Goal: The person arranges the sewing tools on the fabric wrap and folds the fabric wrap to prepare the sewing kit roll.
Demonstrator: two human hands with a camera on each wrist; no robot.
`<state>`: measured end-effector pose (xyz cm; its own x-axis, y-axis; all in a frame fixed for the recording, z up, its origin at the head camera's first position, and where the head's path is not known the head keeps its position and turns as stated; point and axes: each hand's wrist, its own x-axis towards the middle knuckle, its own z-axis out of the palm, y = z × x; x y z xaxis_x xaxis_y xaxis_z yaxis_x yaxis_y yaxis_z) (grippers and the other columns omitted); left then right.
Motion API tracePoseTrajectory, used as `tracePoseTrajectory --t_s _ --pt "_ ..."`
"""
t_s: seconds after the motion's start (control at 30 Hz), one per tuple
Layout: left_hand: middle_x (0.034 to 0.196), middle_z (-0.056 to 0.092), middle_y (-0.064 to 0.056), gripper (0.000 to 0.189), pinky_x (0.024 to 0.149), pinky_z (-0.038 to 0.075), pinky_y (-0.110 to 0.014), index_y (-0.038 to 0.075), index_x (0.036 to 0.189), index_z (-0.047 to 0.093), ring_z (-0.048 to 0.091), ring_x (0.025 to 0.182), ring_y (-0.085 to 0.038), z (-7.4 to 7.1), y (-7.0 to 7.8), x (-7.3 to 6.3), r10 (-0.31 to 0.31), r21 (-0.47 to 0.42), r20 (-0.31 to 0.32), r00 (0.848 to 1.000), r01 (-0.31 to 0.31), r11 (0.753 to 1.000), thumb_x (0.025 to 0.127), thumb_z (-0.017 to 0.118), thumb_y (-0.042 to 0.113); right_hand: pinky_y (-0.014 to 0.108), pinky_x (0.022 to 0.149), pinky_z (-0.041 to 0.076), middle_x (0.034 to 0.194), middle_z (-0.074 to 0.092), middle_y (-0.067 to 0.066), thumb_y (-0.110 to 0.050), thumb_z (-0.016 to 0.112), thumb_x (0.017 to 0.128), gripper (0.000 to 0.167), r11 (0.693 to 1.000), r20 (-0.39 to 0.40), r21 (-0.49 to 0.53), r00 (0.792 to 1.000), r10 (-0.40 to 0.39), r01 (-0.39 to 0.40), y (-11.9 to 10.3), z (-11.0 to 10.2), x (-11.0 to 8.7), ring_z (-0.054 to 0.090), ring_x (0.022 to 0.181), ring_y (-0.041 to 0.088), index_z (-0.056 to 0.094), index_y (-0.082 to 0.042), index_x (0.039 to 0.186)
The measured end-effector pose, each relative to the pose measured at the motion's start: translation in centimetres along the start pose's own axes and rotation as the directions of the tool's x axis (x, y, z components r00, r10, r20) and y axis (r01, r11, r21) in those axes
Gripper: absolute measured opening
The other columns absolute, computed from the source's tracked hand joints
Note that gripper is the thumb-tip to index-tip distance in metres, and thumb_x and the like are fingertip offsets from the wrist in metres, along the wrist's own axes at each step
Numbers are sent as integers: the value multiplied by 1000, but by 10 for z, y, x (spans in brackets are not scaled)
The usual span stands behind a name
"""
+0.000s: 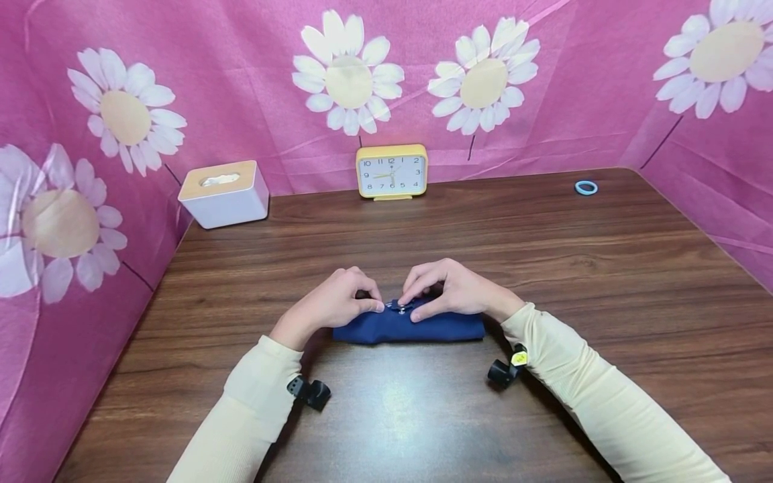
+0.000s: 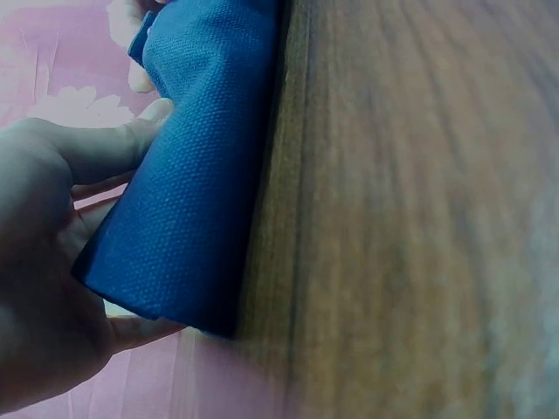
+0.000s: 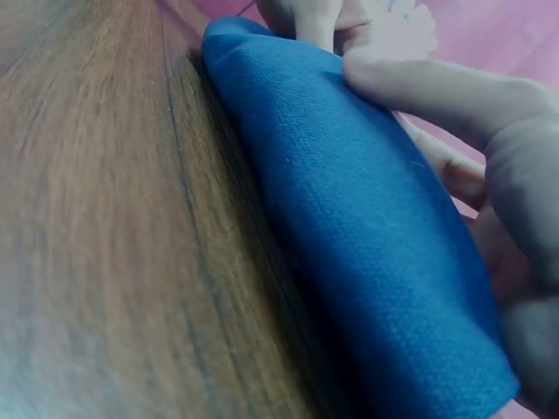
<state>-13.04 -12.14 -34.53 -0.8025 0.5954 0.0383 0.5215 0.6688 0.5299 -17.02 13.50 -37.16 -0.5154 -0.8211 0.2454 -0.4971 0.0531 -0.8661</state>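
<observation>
A rolled bundle of navy-blue woven cloth [image 1: 417, 329] lies lengthwise across the table in the head view. On its upper edge, near the middle, is a small dark strap [image 1: 396, 305] with shiny metal bits. My left hand [image 1: 335, 298] grips the roll left of the strap; in the left wrist view its thumb [image 2: 113, 148] lies along the cloth and other fingers reach behind. From the right, my right hand [image 1: 455, 288] holds the roll by the strap, index finger at the strap and thumb [image 3: 410, 83] on the cloth's front. Its remaining fingers are partly hidden behind the roll.
Beyond the hands, a yellow clock [image 1: 392, 172] stands at the table's back edge. A white tissue box [image 1: 226, 201] with a wooden top sits at the back left, a light-blue ring [image 1: 586, 188] at the back right. Pink flowered cloth [image 1: 241, 80] hangs around the brown wooden table [image 1: 604, 288].
</observation>
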Motion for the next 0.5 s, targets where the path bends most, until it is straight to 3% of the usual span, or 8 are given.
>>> tracePoseTrajectory --t_s 0.13,0.3,0.5 --pt "86 72 4 9 85 49 -36 17 85 78 62 94 -17 0 -1 1 8 -3 -6 1000 -8 1000 92 73 19 25 79 53 98 73 9 -4 84 79 22 1000 -35 5 999 16 -16 -2 2 2 65 89 12 79 -4 101" --pt "85 73 6 9 84 49 -34 18 84 79 63 90 -14 -1 0 2 4 -15 -8 1000 -4 1000 92 73 19 25 76 52 96 74 9 -1 83 79 19 994 -67 -2 992 108 -108 -8 2 4 62 84 12 79 -4 98" --pt "89 76 2 9 86 52 -34 12 95 77 68 90 -13 -5 3 1 -61 -89 35 998 64 994 90 74 20 25 75 53 91 75 6 -3 84 77 19 972 -92 -21 968 233 -236 -15 3 7 65 82 11 78 -4 95"
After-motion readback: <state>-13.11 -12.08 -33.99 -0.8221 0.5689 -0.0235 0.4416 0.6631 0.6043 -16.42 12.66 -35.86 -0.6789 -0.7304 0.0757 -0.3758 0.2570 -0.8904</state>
